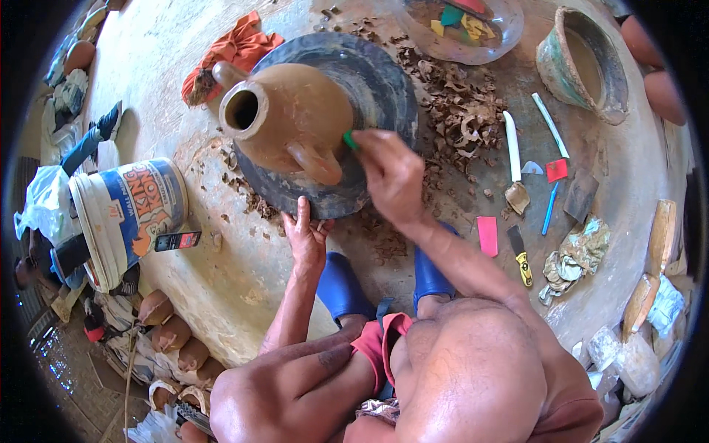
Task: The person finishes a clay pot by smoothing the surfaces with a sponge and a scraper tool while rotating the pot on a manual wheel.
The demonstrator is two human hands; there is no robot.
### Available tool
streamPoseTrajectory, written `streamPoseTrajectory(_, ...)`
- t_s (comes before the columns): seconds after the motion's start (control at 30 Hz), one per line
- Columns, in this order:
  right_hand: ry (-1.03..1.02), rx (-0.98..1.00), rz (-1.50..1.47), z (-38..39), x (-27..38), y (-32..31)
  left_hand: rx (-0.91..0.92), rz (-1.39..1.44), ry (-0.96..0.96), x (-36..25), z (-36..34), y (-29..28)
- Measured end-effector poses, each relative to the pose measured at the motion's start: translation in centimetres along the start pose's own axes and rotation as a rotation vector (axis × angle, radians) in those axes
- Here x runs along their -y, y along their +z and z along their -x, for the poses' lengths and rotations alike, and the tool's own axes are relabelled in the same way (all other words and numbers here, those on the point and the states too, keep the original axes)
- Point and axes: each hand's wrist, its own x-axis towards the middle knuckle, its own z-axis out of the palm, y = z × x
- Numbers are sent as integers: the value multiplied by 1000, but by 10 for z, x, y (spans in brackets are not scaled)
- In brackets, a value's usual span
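Observation:
A brown clay jug (306, 111) with a round mouth and looped handles stands on a dark round potter's wheel (391, 81). My right hand (391, 173) pinches a small green scraper (349, 139) against the jug's right side, just above the near handle. Most of the scraper is covered by my fingers. At the wheel's near rim, my left hand (304, 240) is closed on the edge, one digit stretched over the top and the others bent beside it.
Clay shavings (465, 111) lie right of the wheel, below a clear basin (491, 50) with coloured pieces. An orange cloth (240, 48) lies behind the jug. At right are a water pot (550, 66), a knife-like tool (520, 255) and a pink card (487, 235). A paint bucket (136, 214) stands left.

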Motion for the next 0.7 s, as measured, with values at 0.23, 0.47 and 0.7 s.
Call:
streamPoseTrajectory(0.23, 41, -115, -19, -19, -15, -11, 49, -2, -58, 5, -6, -15)
streamPoseTrajectory(0.47, 5, 56, -157, -72, -42, 13, 41, 149, 66, -50, -77, -47)
streamPoseTrajectory(0.7, 90, -29, -53, -16, -5, 4, -109, 63, 18, -20, -44, -29)
